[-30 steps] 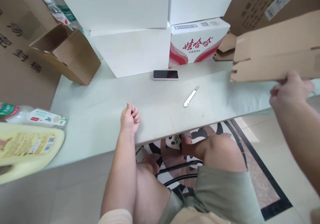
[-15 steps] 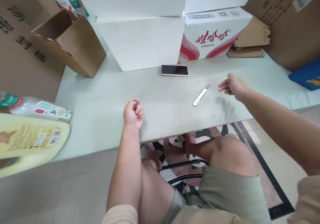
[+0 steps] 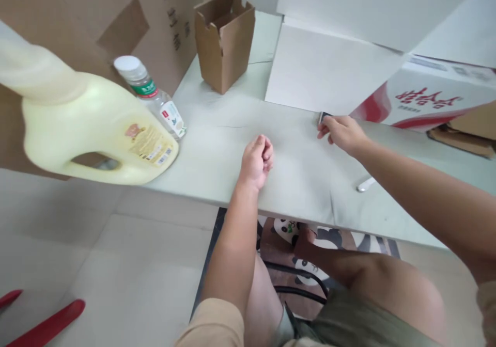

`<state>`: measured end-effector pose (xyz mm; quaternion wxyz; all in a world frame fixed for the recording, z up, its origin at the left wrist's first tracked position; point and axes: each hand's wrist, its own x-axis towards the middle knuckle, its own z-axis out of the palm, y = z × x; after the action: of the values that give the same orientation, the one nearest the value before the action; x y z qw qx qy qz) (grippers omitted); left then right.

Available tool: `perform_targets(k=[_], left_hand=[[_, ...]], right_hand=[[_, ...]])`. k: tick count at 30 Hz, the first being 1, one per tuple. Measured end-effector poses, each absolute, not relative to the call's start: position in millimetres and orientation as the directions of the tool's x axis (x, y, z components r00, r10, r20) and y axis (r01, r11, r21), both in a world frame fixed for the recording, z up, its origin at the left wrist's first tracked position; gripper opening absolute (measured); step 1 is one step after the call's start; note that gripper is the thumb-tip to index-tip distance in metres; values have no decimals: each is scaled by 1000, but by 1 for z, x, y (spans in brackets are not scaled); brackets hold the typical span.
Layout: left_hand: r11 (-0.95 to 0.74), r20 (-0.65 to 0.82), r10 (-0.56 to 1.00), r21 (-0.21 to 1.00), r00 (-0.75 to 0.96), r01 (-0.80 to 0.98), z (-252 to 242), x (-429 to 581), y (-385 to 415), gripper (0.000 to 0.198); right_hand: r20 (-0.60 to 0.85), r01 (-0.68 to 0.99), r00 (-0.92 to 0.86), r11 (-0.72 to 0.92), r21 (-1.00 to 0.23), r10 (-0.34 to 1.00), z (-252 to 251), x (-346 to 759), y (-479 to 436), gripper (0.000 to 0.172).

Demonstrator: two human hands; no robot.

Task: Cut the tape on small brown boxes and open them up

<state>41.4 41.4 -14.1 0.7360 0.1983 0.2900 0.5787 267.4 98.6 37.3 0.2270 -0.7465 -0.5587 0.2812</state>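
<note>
Right of centre, right hand (image 3: 341,132) has shifted from near the knife (image 3: 365,184) to the phone (image 3: 324,115), now the thing engaged; grip curled, hold unclear. Mid-frame, left hand (image 3: 256,162) loosely closed, seemingly empty.

head view | from the person's head | faces forward, steeply down | near the hands (image 3: 257,162), above the tabletop (image 3: 211,156), its front edge slanting | shorts (image 3: 360,313) at bottom

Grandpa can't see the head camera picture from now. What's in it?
A person's right hand, over a pale table, hides most of a phone; the left hand is curled. A yellow jug, bottle and open cardboard box are at left.
</note>
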Motion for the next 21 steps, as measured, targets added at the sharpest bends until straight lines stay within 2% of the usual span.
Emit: perform_targets(k=[2, 4, 7, 9, 11, 13, 16, 21], left_hand=[[233, -211, 969, 607, 129, -760, -14, 37, 45, 18], [216, -230, 969, 598, 93, -772, -15, 32, 50, 26], [183, -241, 969, 584, 46, -791, -19, 26, 59, 36], [162, -226, 974, 585, 33, -795, -23, 22, 64, 35], [146, -203, 979, 609, 24, -780, -27, 17, 68, 33], [132, -185, 983, 641, 15, -756, -31, 13, 70, 32], [112, -166, 986, 675, -2, -729, -34, 8, 70, 32], [103, -166, 986, 704, -21, -702, -31, 8, 67, 32]], right_hand=[[-102, 793, 108, -148, -590, 989, 32, 229, 129, 25], [14, 862, -30, 33, -506, 999, 26, 192, 160, 18], [193, 853, -230, 293, -432, 954, 24, 139, 201, 4], [268, 823, -357, 437, -363, 895, 32, 104, 223, 7], [282, 815, -465, 530, -234, 839, 46, 72, 240, 14], [228, 861, -458, 492, -127, 859, 63, 47, 254, 27], [139, 936, -318, 334, -113, 938, 83, 25, 267, 41], [152, 930, -362, 367, -4, 920, 88, 31, 265, 48]])
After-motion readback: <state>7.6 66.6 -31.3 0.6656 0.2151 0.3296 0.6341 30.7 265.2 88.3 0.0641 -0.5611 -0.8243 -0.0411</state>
